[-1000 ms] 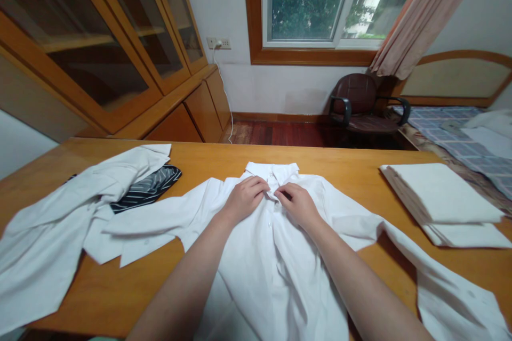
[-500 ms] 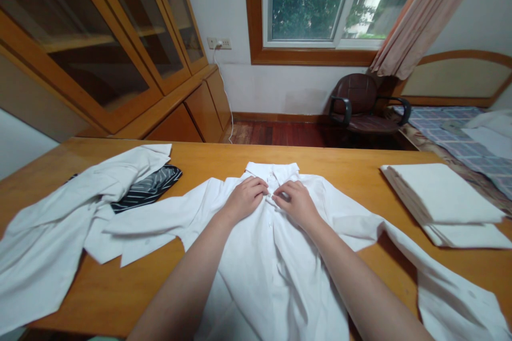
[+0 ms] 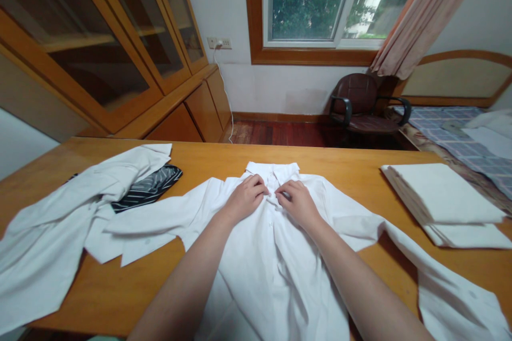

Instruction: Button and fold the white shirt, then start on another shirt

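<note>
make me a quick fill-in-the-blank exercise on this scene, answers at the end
1. The left hand and the right hand are at the front of the white shirt, just below its pointed ____.
2. The folded white cloth lies toward the person's ____ end of the table.
3. The dark fabric partly covered by the crumpled white garment is patterned with light ____.
4. The pink curtain hangs at one side of the ____.

Missing words: collar; right; stripes; window.
</note>
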Action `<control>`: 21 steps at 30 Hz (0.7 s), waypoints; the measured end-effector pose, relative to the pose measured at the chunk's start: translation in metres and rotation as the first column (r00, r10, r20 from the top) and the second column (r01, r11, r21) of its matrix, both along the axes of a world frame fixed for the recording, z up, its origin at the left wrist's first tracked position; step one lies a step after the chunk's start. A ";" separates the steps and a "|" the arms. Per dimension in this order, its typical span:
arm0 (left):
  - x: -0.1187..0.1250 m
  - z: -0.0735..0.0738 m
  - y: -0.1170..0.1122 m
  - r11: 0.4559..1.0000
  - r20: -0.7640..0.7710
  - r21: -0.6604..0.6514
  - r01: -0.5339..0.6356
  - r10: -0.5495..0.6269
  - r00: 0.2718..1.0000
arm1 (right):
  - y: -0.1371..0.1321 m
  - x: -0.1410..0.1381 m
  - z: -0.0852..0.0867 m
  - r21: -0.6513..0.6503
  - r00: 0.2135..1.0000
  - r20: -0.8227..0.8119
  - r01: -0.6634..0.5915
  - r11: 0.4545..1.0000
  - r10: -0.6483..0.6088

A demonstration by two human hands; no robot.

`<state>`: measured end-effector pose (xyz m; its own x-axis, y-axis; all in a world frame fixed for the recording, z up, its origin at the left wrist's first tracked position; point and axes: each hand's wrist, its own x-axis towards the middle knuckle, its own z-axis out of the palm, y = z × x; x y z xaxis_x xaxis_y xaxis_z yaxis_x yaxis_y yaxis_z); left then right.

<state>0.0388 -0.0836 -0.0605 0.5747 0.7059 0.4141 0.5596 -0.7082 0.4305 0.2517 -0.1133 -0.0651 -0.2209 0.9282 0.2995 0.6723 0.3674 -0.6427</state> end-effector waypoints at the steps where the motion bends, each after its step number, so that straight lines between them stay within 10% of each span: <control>1: 0.000 0.000 0.000 1.000 -0.004 -0.001 -0.004 0.004 1.000 | 0.000 0.000 0.000 0.000 1.000 -0.001 -0.001 1.000 0.001; 21: -0.004 0.000 0.011 0.999 -0.039 0.034 -0.022 0.023 0.999 | 0.022 0.004 -0.005 0.043 1.000 -0.015 0.013 0.999 -0.012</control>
<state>0.0347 -0.0722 -0.0600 0.5753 0.7046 0.4153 0.5914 -0.7091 0.3840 0.2557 -0.0918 -0.0700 -0.2046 0.9172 0.3420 0.6676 0.3863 -0.6365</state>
